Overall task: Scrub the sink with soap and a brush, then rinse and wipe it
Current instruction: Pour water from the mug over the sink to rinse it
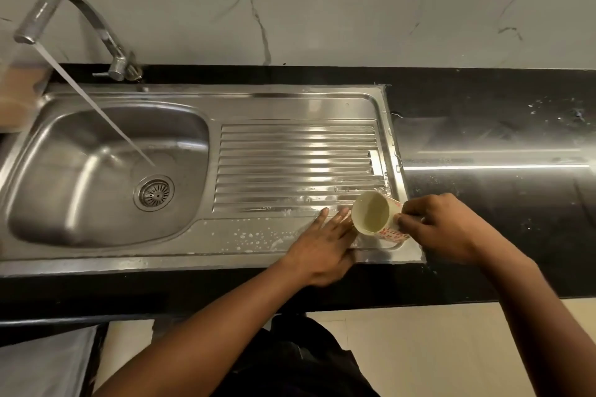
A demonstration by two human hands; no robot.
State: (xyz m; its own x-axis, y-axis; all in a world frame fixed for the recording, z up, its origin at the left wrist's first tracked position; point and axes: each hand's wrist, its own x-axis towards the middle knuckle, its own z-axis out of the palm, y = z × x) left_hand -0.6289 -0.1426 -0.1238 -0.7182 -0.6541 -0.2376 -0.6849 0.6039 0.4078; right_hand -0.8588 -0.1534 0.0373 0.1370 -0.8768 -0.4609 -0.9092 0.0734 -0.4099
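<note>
A stainless steel sink (106, 171) with a ribbed drainboard (296, 158) is set in a black counter. The tap (64, 16) at the back left runs, and its stream lands near the drain (155, 193). My right hand (442, 226) grips a paper cup (375, 217) with a red pattern, tipped on its side over the drainboard's front right corner, its mouth facing left. My left hand (322, 245) lies flat with fingers spread on the wet drainboard, right beside the cup's mouth. Soap suds (254, 237) dot the front rim. No brush is in view.
The black counter (500, 155) stretches right of the sink, speckled with droplets. A marble-look wall (322, 3) rises behind. A blurred brown object (16, 100) sits at the far left edge. The floor and my dark clothing show below the counter's front edge.
</note>
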